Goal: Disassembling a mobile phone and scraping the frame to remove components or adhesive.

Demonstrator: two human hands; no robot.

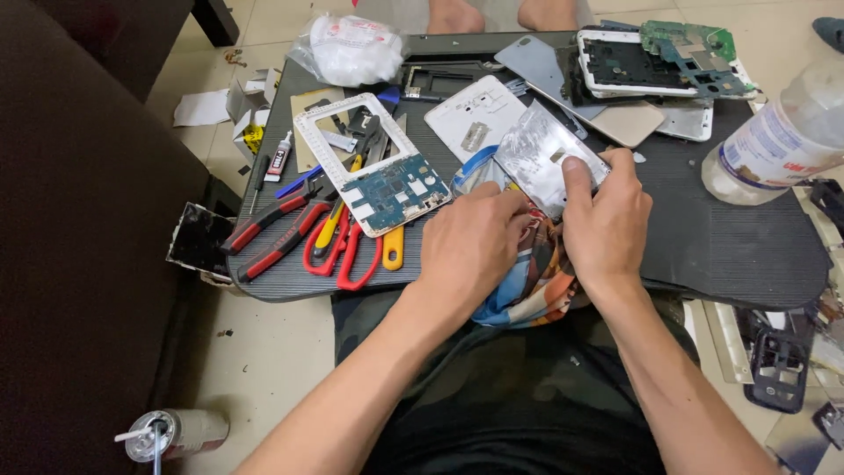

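Hands at work on a silvery phone panel over a cluttered black tray.

Left hand [470,242] curls down over a colourful cloth [536,286] at the tray's [703,255] near edge, grasping it; right hand [607,220] pinches the silvery panel [545,154], thumb pressed on its face. Left of them lie red-handled pliers [272,230], red scissors [338,251] and a white frame with a blue circuit board [391,189]. Farther back sit stacked phone shells [633,62], a plastic bag [352,48], and a clear bottle [778,141] at right.
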